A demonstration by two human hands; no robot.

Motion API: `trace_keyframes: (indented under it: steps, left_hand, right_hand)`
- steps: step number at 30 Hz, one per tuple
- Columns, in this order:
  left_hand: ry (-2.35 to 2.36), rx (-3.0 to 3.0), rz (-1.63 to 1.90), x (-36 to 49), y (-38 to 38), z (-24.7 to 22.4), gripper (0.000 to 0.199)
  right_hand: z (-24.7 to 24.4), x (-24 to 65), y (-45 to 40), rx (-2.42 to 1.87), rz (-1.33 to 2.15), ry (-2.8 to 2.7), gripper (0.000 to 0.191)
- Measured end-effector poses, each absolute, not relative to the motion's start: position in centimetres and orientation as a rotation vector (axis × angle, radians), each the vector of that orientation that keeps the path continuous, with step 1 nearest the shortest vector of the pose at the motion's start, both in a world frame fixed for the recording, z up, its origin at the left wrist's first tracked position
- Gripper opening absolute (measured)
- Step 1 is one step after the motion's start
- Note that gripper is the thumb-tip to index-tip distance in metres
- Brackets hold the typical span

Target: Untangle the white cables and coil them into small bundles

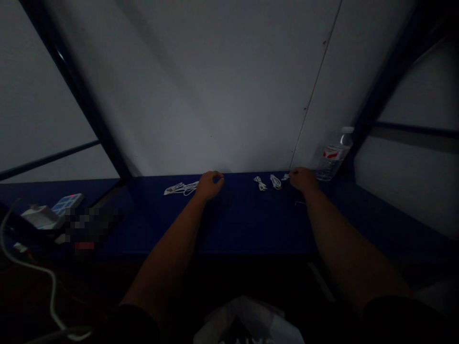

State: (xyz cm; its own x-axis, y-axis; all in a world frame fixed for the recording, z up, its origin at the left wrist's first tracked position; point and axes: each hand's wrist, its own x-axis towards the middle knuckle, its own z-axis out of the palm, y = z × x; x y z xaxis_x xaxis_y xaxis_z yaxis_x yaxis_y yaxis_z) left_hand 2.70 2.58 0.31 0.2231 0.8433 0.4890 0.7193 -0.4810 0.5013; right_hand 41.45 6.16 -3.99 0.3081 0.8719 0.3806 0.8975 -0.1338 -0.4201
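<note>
On the blue shelf (236, 215), my left hand (211, 185) is loosely curled, with a gap between thumb and forefinger and nothing visible in it. Loose white cables (181, 188) lie just left of it, partly covered by the wrist. My right hand (303, 178) is closed at the back of the shelf, its fingertips on a small bundled white cable (286, 177) that the fingers partly hide. To its left lie two more coiled white cables, one nearer (276, 182) and one farther off (260, 183). A thin white cable end (300, 203) shows beside the right wrist.
A clear plastic bottle (333, 157) with a red-and-white label stands right of my right hand, by the wall (215, 95). At the left are a power strip (68, 204), a white adapter (38, 216) and a hanging white cord (52, 286). Dark blue posts frame both sides.
</note>
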Motion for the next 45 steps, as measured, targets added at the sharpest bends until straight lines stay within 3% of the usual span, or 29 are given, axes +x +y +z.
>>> trace_keyframes:
  steps: [5,8,12,18,23,29,38,45]
  left_hand:
    - [1.227,1.869,1.159,5.1,2.1,0.1,0.041]
    - [0.998,1.501,1.054,6.4,1.6,-0.3,0.055]
    - [0.792,1.299,1.018,6.8,0.6,-1.1,0.052]
    - [0.733,1.296,1.162,7.1,0.6,-1.4,0.050]
    - [0.690,1.310,1.249,7.4,1.2,-1.7,0.054]
    - [0.620,1.406,0.950,6.1,1.1,-1.6,0.056]
    - [0.500,1.516,0.798,5.2,0.7,-1.1,0.066]
    - [0.790,1.801,0.814,5.3,1.3,-1.3,0.060]
  right_hand:
    - [-0.3,36.0,3.7,-1.351,-0.368,-1.553,0.021]
    - [1.0,30.4,1.6,-0.944,-0.329,-1.809,0.012]
    - [0.4,25.3,-0.3,-0.691,-0.236,-2.124,0.008]
    - [-0.8,24.4,-0.3,-0.751,-0.085,-1.880,0.005]
    - [-1.6,24.2,0.7,-0.925,0.314,-1.691,0.015]
    - [-2.4,25.5,1.6,-0.911,0.872,-1.697,0.024]
    - [-1.8,25.7,1.2,-0.882,0.833,-1.719,0.025]
    - [-1.8,26.0,1.2,-0.930,0.654,-1.887,0.019]
